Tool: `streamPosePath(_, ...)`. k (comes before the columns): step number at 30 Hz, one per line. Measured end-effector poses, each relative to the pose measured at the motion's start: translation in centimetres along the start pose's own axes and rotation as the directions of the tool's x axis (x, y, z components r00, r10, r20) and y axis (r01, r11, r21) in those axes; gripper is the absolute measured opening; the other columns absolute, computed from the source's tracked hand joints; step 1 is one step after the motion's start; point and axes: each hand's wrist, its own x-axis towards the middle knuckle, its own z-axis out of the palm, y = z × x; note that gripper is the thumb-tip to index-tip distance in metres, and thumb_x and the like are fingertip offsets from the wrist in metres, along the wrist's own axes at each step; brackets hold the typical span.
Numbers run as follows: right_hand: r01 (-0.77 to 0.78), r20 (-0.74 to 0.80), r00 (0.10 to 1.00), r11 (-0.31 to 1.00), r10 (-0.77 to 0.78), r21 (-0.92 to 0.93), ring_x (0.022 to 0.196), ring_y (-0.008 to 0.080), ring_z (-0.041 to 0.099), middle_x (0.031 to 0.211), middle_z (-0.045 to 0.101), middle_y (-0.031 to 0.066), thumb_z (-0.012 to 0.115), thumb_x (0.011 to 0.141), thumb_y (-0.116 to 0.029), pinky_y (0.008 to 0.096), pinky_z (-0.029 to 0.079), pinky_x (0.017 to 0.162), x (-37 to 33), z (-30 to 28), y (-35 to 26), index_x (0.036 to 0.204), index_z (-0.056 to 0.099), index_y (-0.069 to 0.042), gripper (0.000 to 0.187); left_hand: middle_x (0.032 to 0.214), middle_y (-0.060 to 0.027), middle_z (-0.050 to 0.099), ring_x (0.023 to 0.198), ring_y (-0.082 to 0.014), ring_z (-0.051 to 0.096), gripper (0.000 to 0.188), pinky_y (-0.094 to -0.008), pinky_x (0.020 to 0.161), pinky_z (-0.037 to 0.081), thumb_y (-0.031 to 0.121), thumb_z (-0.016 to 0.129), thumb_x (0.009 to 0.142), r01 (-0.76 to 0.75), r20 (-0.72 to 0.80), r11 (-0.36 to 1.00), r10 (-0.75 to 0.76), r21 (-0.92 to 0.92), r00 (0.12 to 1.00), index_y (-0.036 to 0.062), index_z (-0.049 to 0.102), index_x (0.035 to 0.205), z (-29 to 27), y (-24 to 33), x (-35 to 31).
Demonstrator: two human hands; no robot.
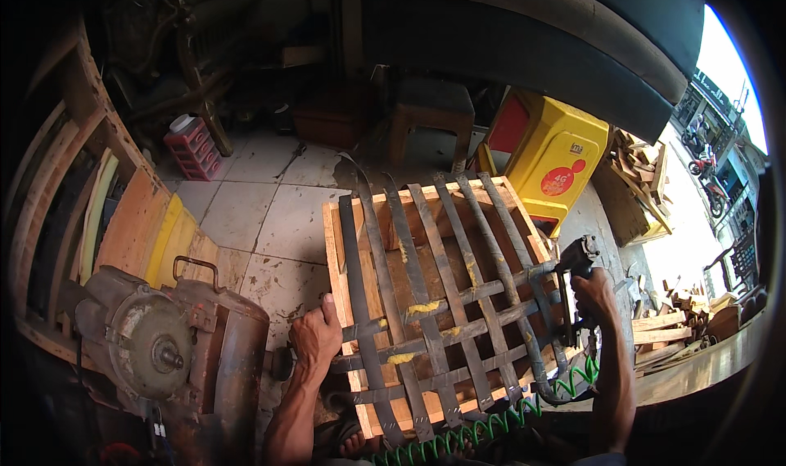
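Note:
A wooden frame (331, 245) lies in front of me, crossed by dark webbing straps (446, 282) woven over and under each other, some with yellow patches. My right hand (595, 292) grips a black staple gun (573, 290), held at the frame's right edge over the strap ends. A green coiled air hose (491, 423) runs along the near side toward the gun. At the frame's left edge is my left hand (317, 331), its fingers curled and thumb up, beside the end of a crosswise strap. What those fingers hold is hidden.
A rusty compressor tank (241, 335) with a motor (155, 347) stands at left, near a wooden furniture frame (135, 212). Beyond are a pink crate (194, 148), a dark stool (430, 106) and a yellow stool (565, 151). Wood scraps (659, 331) lie at right; dark padded furniture (516, 45) overhangs behind.

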Motion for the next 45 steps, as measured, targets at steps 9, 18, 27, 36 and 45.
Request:
streamPosePath(9, -0.042, -0.049, 0.998, 0.992, 0.036, -0.118, 0.062, 0.0229, 0.060, 0.075, 0.061, 0.0137, 0.061, 0.085, -0.025, 0.0406, 0.049, 0.057, 0.9, 0.5, 2.4, 0.109, 0.054, 0.005, 0.039, 0.046, -0.0176, 0.040, 0.038, -0.0254, 0.040, 0.060, -0.0453, 0.047, 0.031, 0.030, 0.047, 0.106, 0.209, 0.076, 0.865, -0.196, -0.456, 0.978, -0.0053, 0.046, 0.057, 3.6, -3.1, -0.3)
streamPosePath(18, 0.080, -0.014, 0.996, 0.981, -0.084, -0.176, 0.066, 0.0271, 0.058, 0.081, 0.061, 0.0158, 0.064, 0.085, -0.024, 0.0429, 0.048, 0.062, 1.5, 0.7, 4.0, 0.108, 0.055, 0.005, 0.039, 0.059, -0.0146, 0.039, 0.064, -0.0113, 0.041, 0.049, -0.0428, 0.057, 0.037, 0.030, 0.054, 0.103, 0.483, 0.198, 0.578, -0.486, -0.658, 0.851, -0.0130, 0.050, 0.079, 10.0, -6.3, -2.7)
streamPosePath(27, 0.697, 0.818, 0.393, 0.717, -0.420, 0.033, 0.072, 0.0348, 0.074, 0.072, 0.071, 0.0228, 0.072, 0.083, -0.019, 0.0454, 0.057, 0.073, -10.9, 8.4, -18.8, 0.088, 0.068, 0.007, 0.027, 0.068, -0.0138, 0.059, 0.070, -0.0140, 0.050, 0.043, -0.0416, 0.067, 0.042, 0.028, 0.053, 0.103, 0.450, 0.187, 0.665, -0.431, -0.596, 0.883, -0.0137, 0.057, 0.091, 8.9, -5.4, -2.0)
streamPosePath(36, 0.749, 0.872, 0.239, 0.652, -0.426, 0.114, 0.084, 0.0419, 0.072, 0.084, 0.070, 0.0307, 0.066, 0.085, -0.018, 0.0472, 0.057, 0.079, -13.1, 12.9, -22.6, 0.101, 0.067, 0.009, 0.031, 0.057, -0.0287, 0.050, 0.053, -0.0328, 0.058, 0.063, -0.0497, 0.058, 0.041, 0.042, 0.048, 0.101, 0.523, 0.260, 0.665, -0.460, -0.533, 0.849, -0.0117, 0.059, 0.070, 7.6, -3.7, -1.4)
streamPosePath(45, 0.793, 0.846, 0.281, 0.606, -0.453, 0.061, 0.074, 0.0375, 0.074, 0.076, 0.069, 0.0291, 0.071, 0.083, -0.016, 0.0426, 0.058, 0.070, -13.4, 14.2, -22.4, 0.091, 0.067, 0.011, 0.028, 0.059, -0.0117, 0.047, 0.060, -0.0139, 0.043, 0.058, -0.0426, 0.056, 0.037, 0.041, 0.053, 0.101, 0.586, 0.365, 0.624, -0.459, -0.517, 0.810, -0.0105, 0.055, 0.076, 7.3, -4.1, -1.6)
